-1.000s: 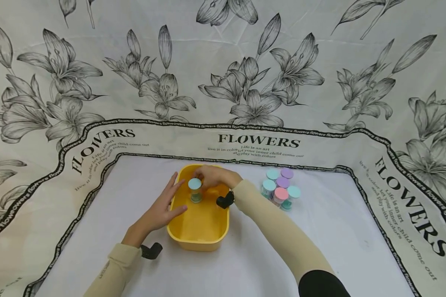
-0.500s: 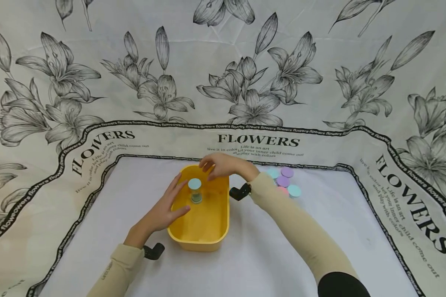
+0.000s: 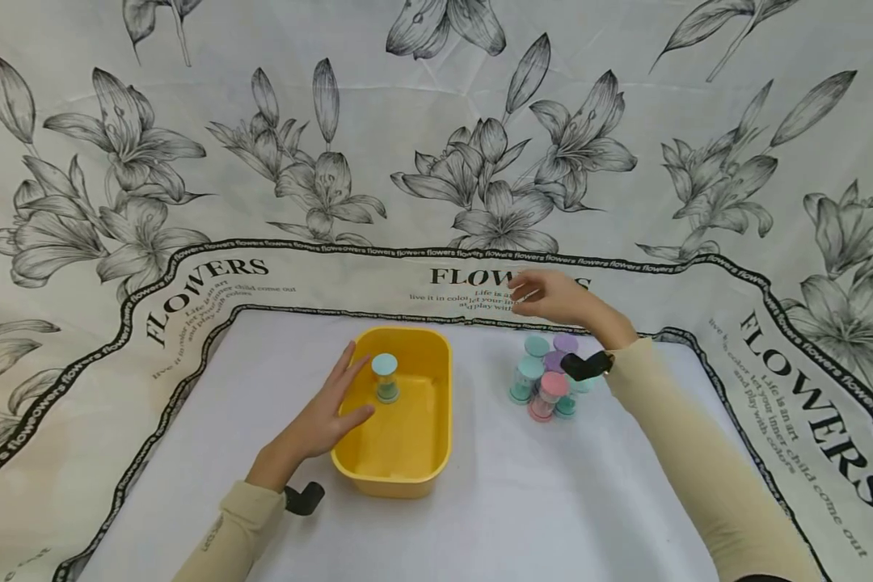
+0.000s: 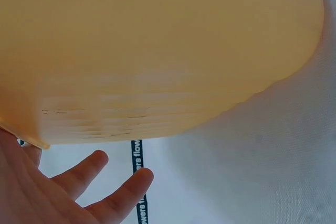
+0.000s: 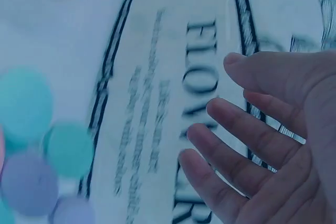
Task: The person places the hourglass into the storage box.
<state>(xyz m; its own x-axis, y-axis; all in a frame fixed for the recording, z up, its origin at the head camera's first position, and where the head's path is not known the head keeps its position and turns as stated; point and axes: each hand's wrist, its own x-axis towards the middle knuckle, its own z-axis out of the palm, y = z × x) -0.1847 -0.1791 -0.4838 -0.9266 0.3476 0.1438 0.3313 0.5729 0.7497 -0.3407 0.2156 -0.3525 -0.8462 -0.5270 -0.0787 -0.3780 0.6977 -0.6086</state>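
Note:
A yellow plastic bin (image 3: 391, 469) stands on the white cloth, with one small sand timer (image 3: 386, 378) upright inside it near the left wall. The timer has turquoise caps and a clear middle. My left hand (image 3: 323, 416) rests at the bin's left rim, fingers spread and thumb over the edge; in the left wrist view, loose fingers show beside the bin wall (image 4: 173, 51). My right hand (image 3: 556, 297) is raised behind a cluster of sand timers, holding nothing, fingers relaxed and apart. Among them are a pink timer (image 3: 549, 396) and a turquoise timer (image 3: 526, 380).
Purple timers (image 3: 566, 343) stand toward the back of the cluster, partly behind the right wrist's black camera (image 3: 585, 366). White cloth (image 3: 509, 501) covers the table in front. A floral fabric backdrop (image 3: 466, 145) rises behind, with a black-edged lettered border.
My right hand has let go of the timer in the bin, lifted out, and moved right to above the cluster. The left hand has stayed at the rim.

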